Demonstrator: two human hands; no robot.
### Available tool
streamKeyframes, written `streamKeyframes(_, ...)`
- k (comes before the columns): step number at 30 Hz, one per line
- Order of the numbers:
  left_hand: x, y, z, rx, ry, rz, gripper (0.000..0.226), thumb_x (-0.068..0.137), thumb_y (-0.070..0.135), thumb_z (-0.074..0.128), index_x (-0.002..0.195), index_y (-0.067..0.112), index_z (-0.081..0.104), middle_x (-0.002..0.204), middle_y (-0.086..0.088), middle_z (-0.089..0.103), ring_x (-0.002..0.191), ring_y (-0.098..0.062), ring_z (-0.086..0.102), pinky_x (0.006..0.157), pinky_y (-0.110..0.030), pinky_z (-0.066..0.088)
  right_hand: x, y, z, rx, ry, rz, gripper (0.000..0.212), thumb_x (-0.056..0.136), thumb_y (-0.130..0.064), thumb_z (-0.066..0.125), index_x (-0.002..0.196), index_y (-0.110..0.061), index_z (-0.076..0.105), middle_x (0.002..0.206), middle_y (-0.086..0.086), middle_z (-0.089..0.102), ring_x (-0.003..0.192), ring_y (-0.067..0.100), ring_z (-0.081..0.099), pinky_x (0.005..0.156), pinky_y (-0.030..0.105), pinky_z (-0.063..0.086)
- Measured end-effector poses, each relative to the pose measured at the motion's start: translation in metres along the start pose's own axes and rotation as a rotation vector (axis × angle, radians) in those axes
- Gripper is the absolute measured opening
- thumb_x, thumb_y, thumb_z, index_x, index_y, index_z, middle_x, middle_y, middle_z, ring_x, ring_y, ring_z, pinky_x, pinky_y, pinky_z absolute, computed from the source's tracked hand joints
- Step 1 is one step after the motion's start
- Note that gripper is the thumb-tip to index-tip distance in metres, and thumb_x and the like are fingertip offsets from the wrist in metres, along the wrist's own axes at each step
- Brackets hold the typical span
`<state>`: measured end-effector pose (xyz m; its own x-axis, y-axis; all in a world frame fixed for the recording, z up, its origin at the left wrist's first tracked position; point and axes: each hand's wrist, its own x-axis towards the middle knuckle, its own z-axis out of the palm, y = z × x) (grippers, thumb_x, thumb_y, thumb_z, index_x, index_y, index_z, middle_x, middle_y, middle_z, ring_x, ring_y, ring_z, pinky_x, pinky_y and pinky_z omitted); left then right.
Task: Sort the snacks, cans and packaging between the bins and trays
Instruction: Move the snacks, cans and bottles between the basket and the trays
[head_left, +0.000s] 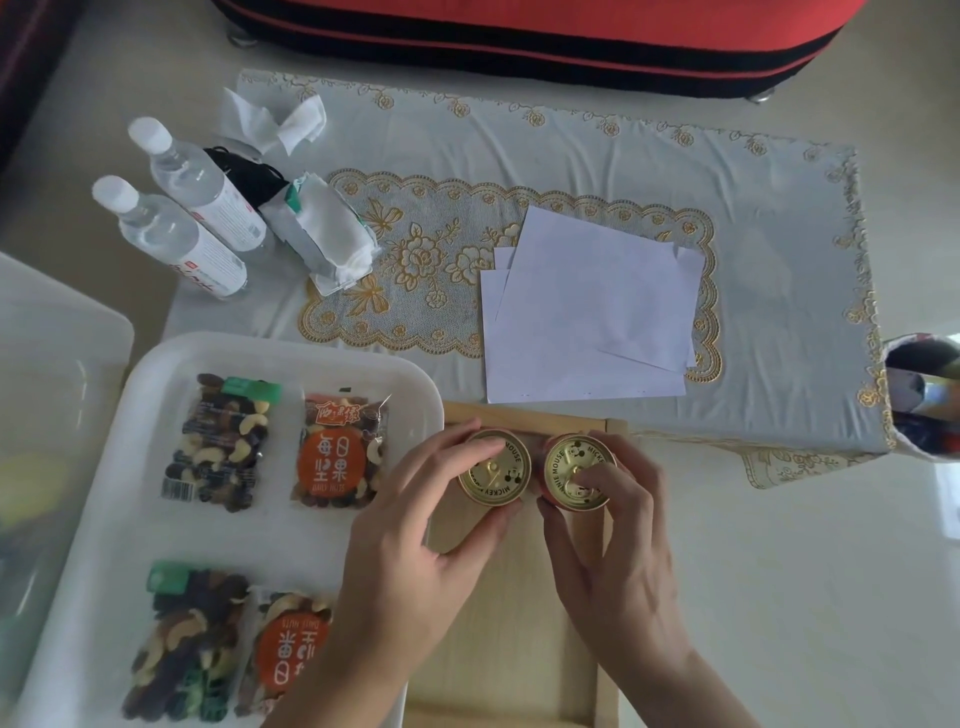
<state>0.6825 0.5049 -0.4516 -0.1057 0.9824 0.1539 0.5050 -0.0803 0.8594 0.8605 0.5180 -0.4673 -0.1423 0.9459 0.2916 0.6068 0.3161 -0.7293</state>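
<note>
At the far left sits a translucent plastic bin (57, 364) with rounded corners, its contents only a blur. Beyond it two clear water bottles (171, 234) with white caps stand on the cloth-covered worktop (753, 218). Nearer is a white plastic tray (156, 374) with a smooth raised rim. It holds four glossy see-through nut packets, two with green headers (223, 441) and two with round orange labels (340, 452), lying flat in two rows. The left hand (415, 551) reaches forward with its forearm crossing the white tray's near right corner. Its fingers (457, 447) are curled over the far side of the left can (493, 467) and the thumb presses the near side, gripping it by the rim. This can stands upright, its round gold metal lid printed with lettering, at the far end of a pale wooden tray (509, 623) with straight raised edges. Just beside it, in the same wooden tray, stands the right can (574, 462), alike in lid and shape. The right hand (613, 561) comes in from below, wrist slightly bent. Its thumb is on the can's near left side, one bent finger rests on the lid, and the others wrap the right side. Beyond the cans, flat white paper sheets (597, 301) overlap on a gold lace mat (415, 249).
</note>
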Motion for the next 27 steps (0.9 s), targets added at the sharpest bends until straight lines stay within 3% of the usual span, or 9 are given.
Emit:
streamKeyframes(6,0.003,0.002,-0.006,-0.020,-0.057,-0.039,0.044,0.080,0.019,0.086,0.121,0.016,0.070,0.133,0.006,0.065,0.127,-0.014,0.062,0.097,-0.044,0.057,-0.001,-0.002,-0.002,-0.003,-0.022,0.071,0.059,0.076,0.010,0.079,0.121,-0.014,0.048,0.136,0.014,0.052,0.131,0.019,0.054,0.101,0.014,0.042)
streamKeyframes(9,0.007,0.006,-0.014,0.010,-0.099,-0.034,0.048,0.078,0.020,0.088,0.122,0.017,0.070,0.134,0.007,0.064,0.129,-0.014,0.060,0.103,-0.042,0.053,0.002,-0.010,-0.007,-0.016,-0.029,0.100,0.054,0.077,0.001,0.082,0.119,-0.014,0.051,0.141,0.009,0.052,0.133,0.014,0.052,0.099,0.006,0.038)
streamKeyframes(11,0.009,0.014,-0.021,0.019,-0.110,-0.031,0.053,0.077,0.020,0.089,0.125,0.017,0.068,0.135,0.009,0.064,0.129,-0.012,0.060,0.107,-0.035,0.050,0.005,-0.017,-0.013,-0.010,-0.037,0.094,0.054,0.078,-0.006,0.084,0.121,-0.013,0.053,0.143,0.007,0.051,0.135,0.012,0.050,0.101,0.008,0.039)
streamKeyframes(14,0.013,0.036,-0.037,0.026,-0.127,-0.087,0.062,0.080,0.032,0.088,0.135,0.024,0.060,0.133,0.019,0.063,0.128,-0.003,0.058,0.104,-0.016,0.043,0.010,-0.031,-0.030,-0.023,-0.072,0.075,0.052,0.087,-0.021,0.077,0.131,-0.017,0.049,0.149,0.003,0.046,0.136,0.013,0.050,0.100,0.022,0.048)
streamKeyframes(17,0.020,0.063,-0.060,0.165,-0.221,-0.121,0.069,0.087,0.057,0.068,0.148,0.039,0.042,0.146,0.028,0.049,0.137,0.006,0.044,0.109,-0.011,0.033,0.018,-0.051,-0.050,-0.137,-0.134,0.064,0.049,0.096,-0.036,0.059,0.140,-0.019,0.044,0.154,0.006,0.042,0.135,0.024,0.051,0.099,0.044,0.052)
streamKeyframes(19,0.032,0.081,-0.075,0.325,-0.324,-0.076,0.076,0.089,0.071,0.052,0.155,0.042,0.028,0.157,0.027,0.034,0.144,0.007,0.030,0.117,-0.018,0.026,0.027,-0.064,-0.066,-0.253,-0.185,0.070,0.053,0.099,-0.043,0.052,0.145,-0.017,0.044,0.155,0.011,0.043,0.142,0.029,0.045,0.107,0.051,0.046)
streamKeyframes(22,0.051,0.111,-0.097,0.506,-0.410,-0.003,0.080,0.091,0.078,0.038,0.159,0.038,0.020,0.166,0.015,0.024,0.153,-0.006,0.020,0.125,-0.038,0.024,0.046,-0.088,-0.096,-0.399,-0.269,0.115,0.064,0.102,-0.060,0.035,0.149,-0.017,0.044,0.156,0.012,0.043,0.150,0.031,0.033,0.115,0.054,0.037)
streamKeyframes(27,0.071,0.187,-0.130,0.636,-0.418,0.056,0.088,0.089,0.081,0.026,0.160,0.029,0.025,0.167,0.004,0.025,0.155,-0.015,0.017,0.126,-0.037,0.014,0.077,-0.143,-0.161,-0.533,-0.309,0.167,0.074,0.098,-0.068,0.029,0.156,-0.023,0.034,0.160,0.012,0.036,0.152,0.035,0.025,0.121,0.054,0.029)
